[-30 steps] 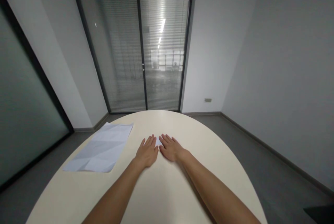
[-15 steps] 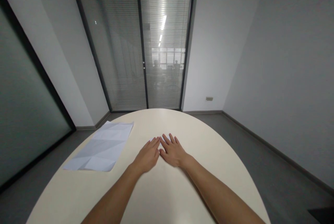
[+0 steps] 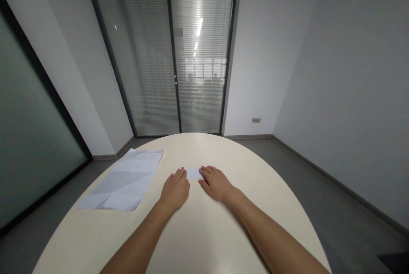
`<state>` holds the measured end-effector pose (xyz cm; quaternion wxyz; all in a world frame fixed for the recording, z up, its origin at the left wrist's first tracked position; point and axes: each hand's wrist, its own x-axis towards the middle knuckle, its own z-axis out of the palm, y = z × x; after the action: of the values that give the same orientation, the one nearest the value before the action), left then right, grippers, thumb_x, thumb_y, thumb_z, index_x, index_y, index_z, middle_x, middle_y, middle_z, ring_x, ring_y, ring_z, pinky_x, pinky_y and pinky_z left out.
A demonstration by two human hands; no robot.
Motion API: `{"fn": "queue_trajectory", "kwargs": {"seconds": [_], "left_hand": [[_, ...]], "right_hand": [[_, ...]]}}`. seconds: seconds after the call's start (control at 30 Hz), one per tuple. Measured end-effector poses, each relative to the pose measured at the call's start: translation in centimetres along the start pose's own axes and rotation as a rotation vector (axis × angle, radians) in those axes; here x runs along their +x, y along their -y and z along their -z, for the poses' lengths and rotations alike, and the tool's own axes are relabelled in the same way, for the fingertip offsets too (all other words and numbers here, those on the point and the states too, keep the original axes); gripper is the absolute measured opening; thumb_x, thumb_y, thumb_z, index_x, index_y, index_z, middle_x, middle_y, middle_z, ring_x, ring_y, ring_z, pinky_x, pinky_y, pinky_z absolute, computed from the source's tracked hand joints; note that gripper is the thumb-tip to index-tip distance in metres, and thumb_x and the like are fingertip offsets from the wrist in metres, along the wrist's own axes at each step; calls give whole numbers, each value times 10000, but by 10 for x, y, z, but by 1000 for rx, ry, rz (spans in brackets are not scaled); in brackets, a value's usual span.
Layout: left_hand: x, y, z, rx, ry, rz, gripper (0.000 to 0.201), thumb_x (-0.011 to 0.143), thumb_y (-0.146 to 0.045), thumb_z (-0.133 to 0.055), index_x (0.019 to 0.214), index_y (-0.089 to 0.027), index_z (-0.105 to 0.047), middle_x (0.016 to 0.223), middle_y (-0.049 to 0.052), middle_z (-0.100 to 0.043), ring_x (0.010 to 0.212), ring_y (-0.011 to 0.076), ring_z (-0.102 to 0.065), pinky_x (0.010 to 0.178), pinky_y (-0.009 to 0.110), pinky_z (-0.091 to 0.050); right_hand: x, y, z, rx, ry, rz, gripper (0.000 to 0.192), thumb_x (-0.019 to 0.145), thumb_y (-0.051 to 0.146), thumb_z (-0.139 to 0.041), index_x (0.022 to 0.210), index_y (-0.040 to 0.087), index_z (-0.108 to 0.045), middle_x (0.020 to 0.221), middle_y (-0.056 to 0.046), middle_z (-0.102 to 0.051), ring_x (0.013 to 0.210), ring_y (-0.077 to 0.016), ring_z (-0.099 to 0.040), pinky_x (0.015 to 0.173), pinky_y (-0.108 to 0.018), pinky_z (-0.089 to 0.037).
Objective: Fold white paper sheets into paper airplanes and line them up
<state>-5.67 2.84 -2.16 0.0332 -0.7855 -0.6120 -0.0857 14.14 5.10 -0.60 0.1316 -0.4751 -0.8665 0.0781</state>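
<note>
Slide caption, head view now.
Left hand and right hand flank a small white paper piece on a rounded cream table; creased white paper sheet lies left.

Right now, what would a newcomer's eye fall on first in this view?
Probably the left hand and the right hand, both bare, near the middle of the pale table, with a small white strip showing between them. Next, the large creased white sheet on the table's left side, then the tall blinds in a dark frame beyond its far edge.
</note>
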Motion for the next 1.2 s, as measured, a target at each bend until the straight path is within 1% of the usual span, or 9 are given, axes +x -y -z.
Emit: {"fn": "queue_trajectory", "kwargs": {"seconds": [0.07, 0.17, 0.27, 0.4, 0.53, 0.77, 0.87, 1.0, 1.2], "left_hand": [[-3, -2, -1, 13, -11, 27, 527, 963, -236, -330, 1449, -74, -456, 1551, 161, -408, 1441, 287, -369, 1154, 448, -334], [-6, -2, -4, 9, -23, 55, 555, 966, -259, -338, 1482, -66, -410, 1583, 155, -347, 1470, 299, -312, 1174, 465, -306], [-7, -1, -6, -8, -31, 75, 561, 974, -278, -334, 1492, -76, -400, 1592, 154, -324, 1474, 301, -301, 1180, 460, -298], [-7, 0, -6, -31, -5, 67, 557, 977, -285, -330, 1498, -99, -396, 1596, 148, -315, 1481, 299, -286, 1186, 477, -281], [-6, 0, -7, -36, 11, 67, 551, 978, -284, -327, 1492, -101, -402, 1596, 150, -315, 1488, 296, -269, 1193, 481, -261], [-8, -4, -6, -27, 15, 70, 541, 977, -270, -327, 1483, -102, -417, 1595, 146, -321, 1485, 289, -279, 1194, 466, -259], [-8, -6, -5, -29, 27, 74, 542, 975, -263, -323, 1482, -100, -421, 1597, 142, -319, 1486, 289, -276, 1196, 463, -257], [-7, -8, -5, -41, 25, 69, 546, 972, -265, -320, 1483, -100, -423, 1598, 133, -318, 1486, 290, -276, 1197, 466, -261], [-6, -7, -4, -53, 28, 69, 545, 970, -264, -326, 1481, -106, -428, 1593, 134, -328, 1481, 291, -288, 1197, 469, -262]], "right_hand": [[-1, 2, 5, 22, -44, 19, 424, 974, 335, -451, 1337, 181, -608, 1319, -117, -627, 1220, -249, -529, 1056, -360, -371], [-2, 5, 9, 37, -81, -13, 363, 969, 353, -483, 1256, 231, -669, 1145, -97, -676, 1094, -233, -566, 952, -326, -422], [-2, 6, 11, -17, -93, -98, 358, 969, 403, -482, 1199, 233, -699, 1117, -108, -664, 1073, -252, -558, 921, -343, -427], [-1, -1, 14, -150, -84, -321, 372, 978, 375, -419, 1098, 202, -725, 1153, -150, -638, 1090, -291, -537, 895, -387, -436], [-3, -26, 20, -230, -59, -506, 410, 949, 331, -403, 1178, 136, -681, 1231, -212, -601, 1139, -346, -511, 863, -434, -453], [-16, -83, 23, -248, -119, -642, 449, 924, 267, -392, 1269, 83, -613, 1302, -243, -564, 1174, -374, -489, 903, -486, -420], [-18, -102, 22, -249, -176, -680, 450, 937, 261, -376, 1295, 96, -594, 1343, -228, -547, 1198, -362, -477, 935, -479, -398], [-20, -122, 24, -241, -246, -747, 439, 959, 268, -345, 1263, 121, -626, 1348, -212, -563, 1201, -361, -480, 933, -480, -395], [-20, -137, 24, -221, -297, -782, 425, 986, 327, -334, 1256, 202, -637, 1362, -150, -582, 1196, -352, -495, 922, -473, -402]]}}
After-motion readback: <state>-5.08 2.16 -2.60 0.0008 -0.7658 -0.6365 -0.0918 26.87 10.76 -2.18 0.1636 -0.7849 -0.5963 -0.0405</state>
